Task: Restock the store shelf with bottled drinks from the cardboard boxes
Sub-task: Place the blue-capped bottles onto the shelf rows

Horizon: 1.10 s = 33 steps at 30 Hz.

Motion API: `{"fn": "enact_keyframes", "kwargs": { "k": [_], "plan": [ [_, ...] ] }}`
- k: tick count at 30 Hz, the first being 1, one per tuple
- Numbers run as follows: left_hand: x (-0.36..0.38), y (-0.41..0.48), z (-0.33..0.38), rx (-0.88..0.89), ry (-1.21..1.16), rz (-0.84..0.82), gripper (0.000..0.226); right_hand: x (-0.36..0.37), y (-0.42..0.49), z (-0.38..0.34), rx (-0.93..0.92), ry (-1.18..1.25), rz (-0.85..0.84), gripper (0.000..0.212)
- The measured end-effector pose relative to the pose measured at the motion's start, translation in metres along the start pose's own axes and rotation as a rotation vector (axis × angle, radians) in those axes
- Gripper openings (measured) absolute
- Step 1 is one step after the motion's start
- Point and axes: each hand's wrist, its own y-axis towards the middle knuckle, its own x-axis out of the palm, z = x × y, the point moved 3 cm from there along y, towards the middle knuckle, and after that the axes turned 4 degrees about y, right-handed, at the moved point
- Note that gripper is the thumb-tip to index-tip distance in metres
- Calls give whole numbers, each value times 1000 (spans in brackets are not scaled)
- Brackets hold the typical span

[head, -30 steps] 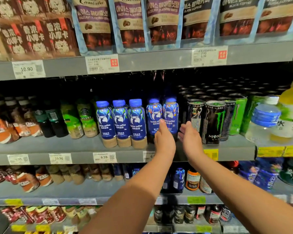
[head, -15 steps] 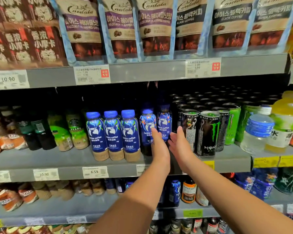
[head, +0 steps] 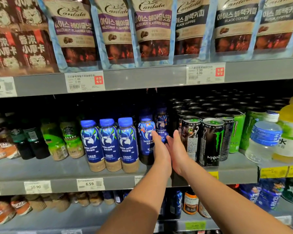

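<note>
My left hand [head: 160,152] and my right hand [head: 178,153] reach side by side onto the grey metal shelf [head: 66,168]. Both have their fingers straight and close together, wrapped round nothing. Beyond my fingertips, in the gap between the two hands and set back in the shadow, stands a dark blue plastic coffee bottle [head: 161,123] with a white deer on its label. I cannot tell whether either hand touches it. The fingers [head: 154,135] of my left hand lie against the right side of a blue-capped coffee bottle [head: 145,137] with the same dark blue label, upright just to their left. Further left of that hand, three matching blue-capped bottles [head: 108,144] of milky coffee stand in a row near the shelf's front edge. Just right of my right hand's fingers [head: 176,135] stand tall black drink cans [head: 191,137], the nearest front one to their right bearing a green claw mark. Below and left of my left wrist, a white price tag [head: 89,184] on the shelf edge reads 6.59. Above my fingertips, on the next shelf up, purple and black coffee pouches [head: 152,27] stand in a row
</note>
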Motion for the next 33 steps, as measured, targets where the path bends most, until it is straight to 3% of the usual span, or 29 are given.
{"fn": "enact_keyframes", "kwargs": {
  "k": [7,13,19,25,27,29,33],
  "plan": [
    [-2,-9,2,-7,21,14,60,0,-8,-4,-7,35,-6,69],
    [-24,-21,7,161,83,138,61,-2,-16,-1,-150,-117,103,66],
    [-30,-27,5,154,62,171,60,20,-37,2,-90,-165,-101,60],
    [-43,-34,5,137,147,221,60,22,-38,8,-85,-186,-125,64],
    [-52,-39,7,177,310,234,53,19,-42,5,-98,-186,-42,59],
    [-63,-47,18,293,617,208,37,15,-49,-2,-165,-307,13,43],
    [-90,-60,45,572,1420,95,25,9,-68,-20,-345,-1099,147,25]
  ]
}}
